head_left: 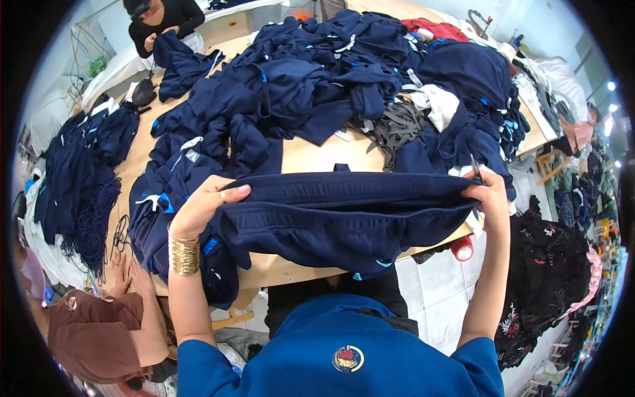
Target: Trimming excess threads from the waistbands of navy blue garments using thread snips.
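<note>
A navy garment (317, 231) with a gathered elastic waistband, like trousers or shorts, is stretched out in front of me above the table's near edge. Its waist opening gapes toward me and its lower part hangs folded. My left hand (210, 198) pinches one end of the waistband, thumb on top; gold bangles circle that wrist. At the other end my right hand (488, 194) grips the waistband. Slim dark blades (475, 169), apparently of thread snips, stick up from the same hand; their handle is hidden in the palm.
Heaped navy garments (304, 86) cover much of the wooden table (311, 155). Grey strips (397, 126) and white cloth (436, 106) lie among them. A red spool (462, 249) is by the near edge. One person (162, 26) works across; another's hands (126, 274) rest at left.
</note>
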The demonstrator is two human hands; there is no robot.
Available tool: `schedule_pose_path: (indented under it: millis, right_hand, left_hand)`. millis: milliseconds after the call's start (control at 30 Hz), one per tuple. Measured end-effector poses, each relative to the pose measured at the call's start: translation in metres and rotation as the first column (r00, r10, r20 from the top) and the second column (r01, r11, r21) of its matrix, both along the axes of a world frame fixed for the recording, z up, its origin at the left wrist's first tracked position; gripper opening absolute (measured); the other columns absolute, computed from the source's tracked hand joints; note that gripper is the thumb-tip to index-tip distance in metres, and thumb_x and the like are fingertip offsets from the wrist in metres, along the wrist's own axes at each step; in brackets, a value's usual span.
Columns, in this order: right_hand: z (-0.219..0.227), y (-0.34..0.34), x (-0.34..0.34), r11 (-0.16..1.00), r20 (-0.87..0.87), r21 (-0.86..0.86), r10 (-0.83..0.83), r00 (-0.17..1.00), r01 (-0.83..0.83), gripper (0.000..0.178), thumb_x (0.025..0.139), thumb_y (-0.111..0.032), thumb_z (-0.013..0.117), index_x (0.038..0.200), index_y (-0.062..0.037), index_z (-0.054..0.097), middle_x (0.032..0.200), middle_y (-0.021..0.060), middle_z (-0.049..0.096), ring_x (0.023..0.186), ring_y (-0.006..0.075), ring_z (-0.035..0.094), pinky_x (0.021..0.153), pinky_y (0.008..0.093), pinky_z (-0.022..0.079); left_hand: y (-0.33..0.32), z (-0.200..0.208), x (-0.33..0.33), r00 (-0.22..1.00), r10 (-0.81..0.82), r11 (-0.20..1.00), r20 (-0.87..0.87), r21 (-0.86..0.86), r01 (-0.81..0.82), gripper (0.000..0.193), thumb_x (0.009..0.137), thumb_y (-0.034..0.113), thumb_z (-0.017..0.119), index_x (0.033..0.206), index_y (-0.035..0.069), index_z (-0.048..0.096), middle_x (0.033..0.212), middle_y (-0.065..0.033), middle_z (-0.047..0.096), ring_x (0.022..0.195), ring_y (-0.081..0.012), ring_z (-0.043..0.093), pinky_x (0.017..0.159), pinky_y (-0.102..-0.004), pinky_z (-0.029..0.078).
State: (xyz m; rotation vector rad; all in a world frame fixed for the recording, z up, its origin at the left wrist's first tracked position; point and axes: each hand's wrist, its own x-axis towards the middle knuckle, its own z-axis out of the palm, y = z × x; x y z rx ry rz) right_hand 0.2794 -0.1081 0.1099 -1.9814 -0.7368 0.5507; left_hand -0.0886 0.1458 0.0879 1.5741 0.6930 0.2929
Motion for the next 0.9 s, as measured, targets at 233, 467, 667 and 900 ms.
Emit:
schedule_pose_path:
  millis: [233,467,667,900]
  right_hand:
    - [0.000,0.001,-0.013,0.987,-0.269,0.147,0.103,0.958,-0.065,0.014,0.059,-0.003,0.059,0.073,-0.0018,0.061,0.064,0.0002,0.057,0.055,0.0078,0.051,0.053,0.0193,0.039]
    - [-0.012,0.003,-0.023,0.971,-0.395,0.234,0.134,0.909,-0.042,0.014,0.060,-0.003,0.061,0.075,-0.0034,0.060,0.066,-0.0006,0.058,0.056,0.0071,0.052,0.054,0.0176,0.039]
    - [-0.037,0.034,-0.059,0.930,-0.274,0.161,0.364,0.890,-0.330,0.021,0.065,-0.007,0.063,0.083,0.0021,0.062,0.069,0.0007,0.059,0.067,0.0086,0.053,0.064,0.0206,0.041]
    - [-0.016,0.042,-0.085,0.796,-0.245,0.206,0.606,0.757,-0.570,0.020,0.067,-0.004,0.060,0.085,0.0032,0.061,0.073,0.0030,0.059,0.071,0.0082,0.052,0.067,0.0231,0.042]
  left_hand:
    - [-0.002,-0.013,-0.001,0.997,0.076,0.996,-0.001,-0.054,-0.076,0.026,0.084,0.022,0.061,0.081,-0.003,0.067,0.071,0.0059,0.060,0.064,-0.0018,0.048,0.065,-0.0186,0.038]
    - [-0.002,-0.020,0.013,0.999,-0.029,0.995,-0.026,-0.095,0.027,0.027,0.085,0.023,0.059,0.083,-0.003,0.066,0.069,0.0055,0.059,0.063,-0.0025,0.048,0.063,-0.0200,0.039]
    - [-0.032,-0.066,0.065,0.979,-0.023,0.608,-0.201,0.775,0.173,0.048,0.078,0.019,0.064,0.122,0.006,0.048,0.119,-0.0154,0.051,0.111,-0.0274,0.050,0.092,-0.0330,0.039]
    - [-0.057,-0.067,0.097,0.834,-0.514,0.857,0.200,0.070,0.511,0.037,0.085,0.021,0.059,0.117,0.004,0.050,0.110,-0.0083,0.056,0.110,-0.0184,0.049,0.098,-0.0307,0.034]
